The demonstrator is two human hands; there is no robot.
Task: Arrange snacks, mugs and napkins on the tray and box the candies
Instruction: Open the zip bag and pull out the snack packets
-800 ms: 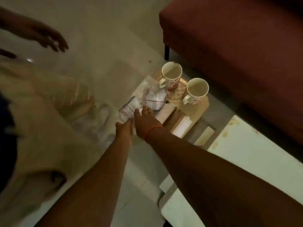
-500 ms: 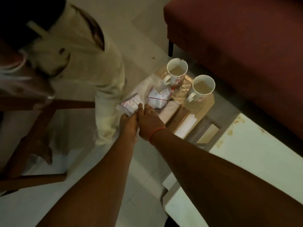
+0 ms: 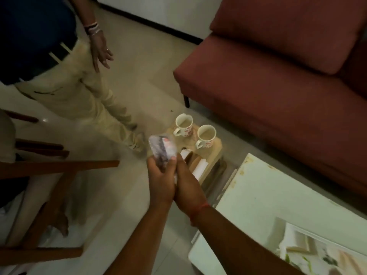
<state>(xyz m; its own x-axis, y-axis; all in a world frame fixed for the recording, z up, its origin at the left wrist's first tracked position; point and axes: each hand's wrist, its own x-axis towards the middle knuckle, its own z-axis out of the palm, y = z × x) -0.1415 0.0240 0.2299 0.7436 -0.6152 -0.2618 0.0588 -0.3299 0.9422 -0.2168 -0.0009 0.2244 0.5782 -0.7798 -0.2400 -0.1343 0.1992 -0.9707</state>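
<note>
My left hand (image 3: 160, 176) grips a clear plastic snack packet (image 3: 161, 148) with dark contents, lifted above the floor. My right hand (image 3: 187, 185) lies pressed against the left one; its fingers curl at the packet's lower edge, where a bit of white wrapper shows. Past the hands, two white mugs with red print, the far mug (image 3: 184, 124) and the near mug (image 3: 206, 135), stand on a wooden tray (image 3: 216, 150) on the floor. White folded napkins (image 3: 199, 168) lie on the tray's near part.
A red sofa (image 3: 278, 76) fills the upper right. A white table (image 3: 278, 195) is at the lower right. A standing person in beige trousers (image 3: 79, 90) is at the upper left, one foot close to the tray. A wooden chair frame (image 3: 51, 195) stands at left.
Both hands have lifted the packets off the tray and drawn them toward me. The camera has risen and pulled back. The other person has straightened up.
</note>
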